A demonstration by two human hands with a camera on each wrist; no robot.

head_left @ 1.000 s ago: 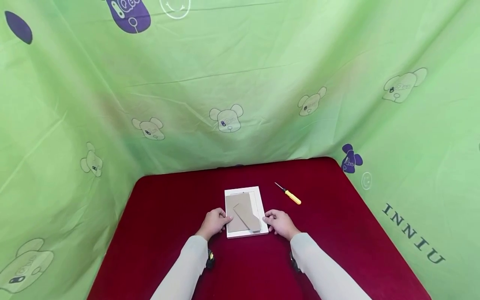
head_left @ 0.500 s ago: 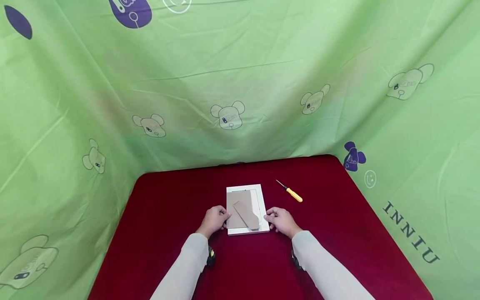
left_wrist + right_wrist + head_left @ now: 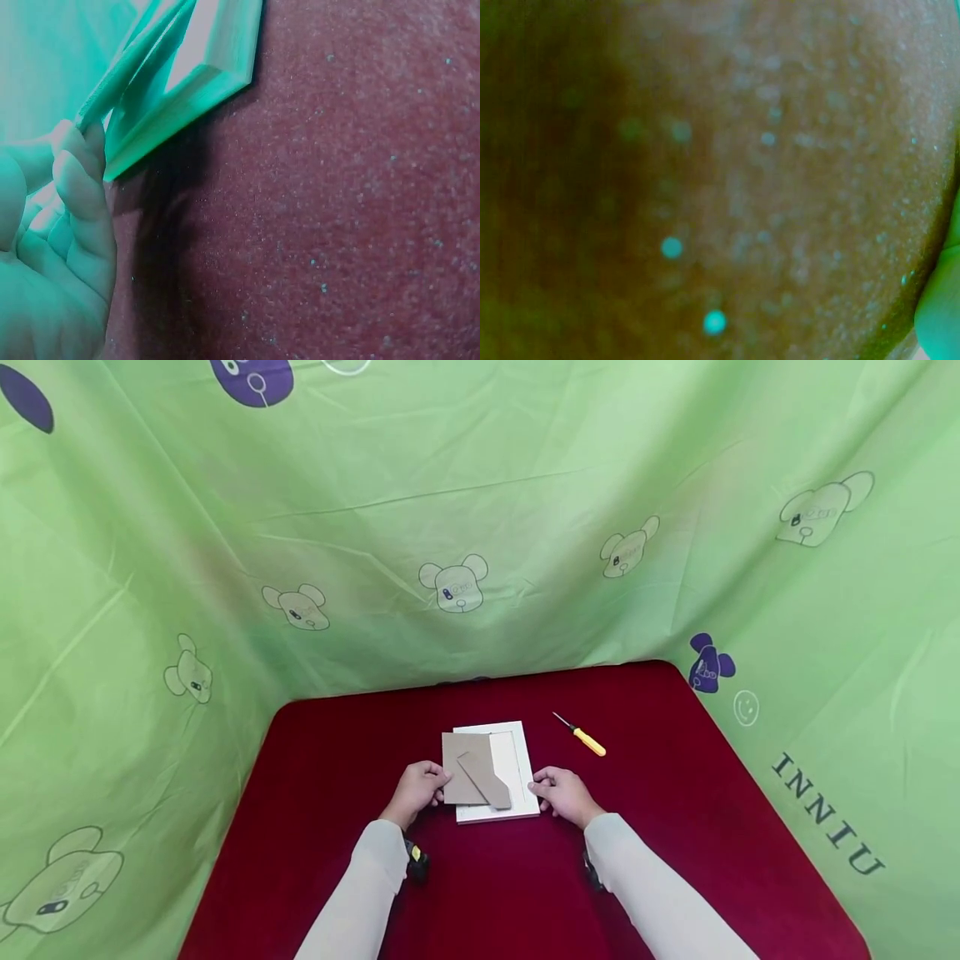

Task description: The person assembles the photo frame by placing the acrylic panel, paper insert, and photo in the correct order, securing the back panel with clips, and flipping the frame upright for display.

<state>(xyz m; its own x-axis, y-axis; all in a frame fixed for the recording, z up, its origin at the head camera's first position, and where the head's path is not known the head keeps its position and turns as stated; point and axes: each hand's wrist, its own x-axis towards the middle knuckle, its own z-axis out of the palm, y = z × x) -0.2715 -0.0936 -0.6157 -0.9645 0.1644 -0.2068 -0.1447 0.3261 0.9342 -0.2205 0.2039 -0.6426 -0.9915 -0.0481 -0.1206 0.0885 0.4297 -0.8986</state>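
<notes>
A white picture frame (image 3: 527, 767) lies on the table in the head view. My left hand (image 3: 412, 792) pinches the left edge of its brown backing board (image 3: 477, 743), which bears a slanted stand leg (image 3: 484, 779). The board sits off to the left, overhanging the frame's left side. In the left wrist view the board (image 3: 124, 81) tilts up from the frame (image 3: 196, 94), thumb and fingers of my left hand (image 3: 64, 232) on its edge. My right hand (image 3: 567, 795) holds the frame's right edge. Only a bit of a finger (image 3: 939, 311) shows in the right wrist view.
A yellow-handled screwdriver (image 3: 588, 742) lies right of the frame, toward the back. The table (image 3: 360, 735) has a dark red cloth. Green printed curtains (image 3: 375, 510) surround it at the back and sides.
My left hand has drawn the backing board leftward off the frame, baring more of the inside at right. My right hand stays at the frame's right edge. The view has shifted slightly.
</notes>
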